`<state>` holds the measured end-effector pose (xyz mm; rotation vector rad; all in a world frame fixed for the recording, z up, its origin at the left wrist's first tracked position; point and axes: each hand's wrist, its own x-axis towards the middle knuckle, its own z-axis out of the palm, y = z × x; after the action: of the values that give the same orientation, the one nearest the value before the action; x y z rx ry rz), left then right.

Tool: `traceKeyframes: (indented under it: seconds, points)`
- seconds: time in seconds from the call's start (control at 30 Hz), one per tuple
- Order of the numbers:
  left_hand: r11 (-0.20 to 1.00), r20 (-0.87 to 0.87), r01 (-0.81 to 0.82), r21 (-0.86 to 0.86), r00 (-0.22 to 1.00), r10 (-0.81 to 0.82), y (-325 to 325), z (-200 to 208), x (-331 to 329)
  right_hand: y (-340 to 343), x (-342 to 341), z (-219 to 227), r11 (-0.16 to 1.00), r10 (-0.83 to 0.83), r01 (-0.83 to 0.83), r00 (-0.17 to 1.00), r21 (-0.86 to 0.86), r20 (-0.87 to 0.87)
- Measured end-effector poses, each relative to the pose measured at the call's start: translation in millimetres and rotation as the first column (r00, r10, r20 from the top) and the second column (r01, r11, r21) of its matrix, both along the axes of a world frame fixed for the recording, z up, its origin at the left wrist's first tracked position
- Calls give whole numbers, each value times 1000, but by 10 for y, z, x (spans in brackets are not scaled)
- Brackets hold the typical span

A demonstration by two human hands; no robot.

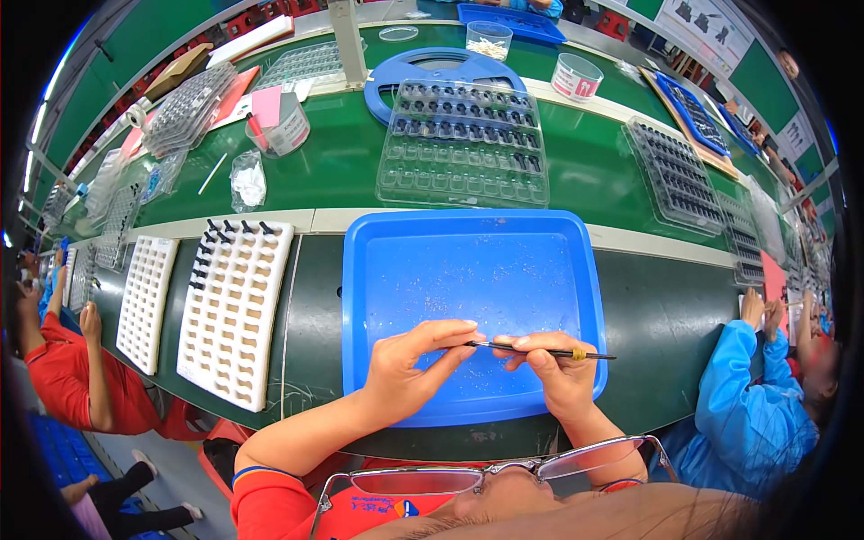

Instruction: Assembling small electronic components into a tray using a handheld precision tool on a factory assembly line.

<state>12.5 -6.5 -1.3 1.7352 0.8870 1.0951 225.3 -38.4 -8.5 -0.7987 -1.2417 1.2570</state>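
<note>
Over a shallow blue tray [360, 270], my left hand [409, 364] pinches a small black part, mostly hidden by the fingertips. My right hand [560, 369] grips a slim black-handled tool [596, 356] with a yellow band near its back end. The tool's thin, light-coloured tip points left and meets the part at the left fingertips. Its exact kind cannot be made out. Fine pale crumbs lie scattered over the tray's floor below both hands.
Left of the tray stands a white slotted holder [229, 315] with several black parts in its upper slots; another white holder [148, 292] is beyond it. A clear blister tray [459, 171] of black parts lies ahead. Co-workers sit at both sides, a blue sleeve [733, 378] at right.
</note>
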Motion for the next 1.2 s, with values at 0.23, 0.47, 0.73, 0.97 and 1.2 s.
traceKeyframes:
  seconds: [0.23,0.47,0.73,0.97,1.2]
  points:
    - [998,-31,1,67,1000,1,6,29,4,-2,8,-1,1000,5,-5,999,-11,-36]
    - [999,5,1,49,1000,-2,-4,-4,11,-7,16,-10,1000,6,-6,1000,-13,-13]
    - [998,11,5,66,1000,-6,-5,-24,8,-6,-38,37,998,-65,65,998,-4,18]
    - [998,3,6,64,1000,-7,-3,-19,5,-2,-36,39,998,-55,56,998,-7,39]
    - [998,28,13,65,999,-15,-18,-30,5,-8,-28,52,999,-43,44,998,-14,36]
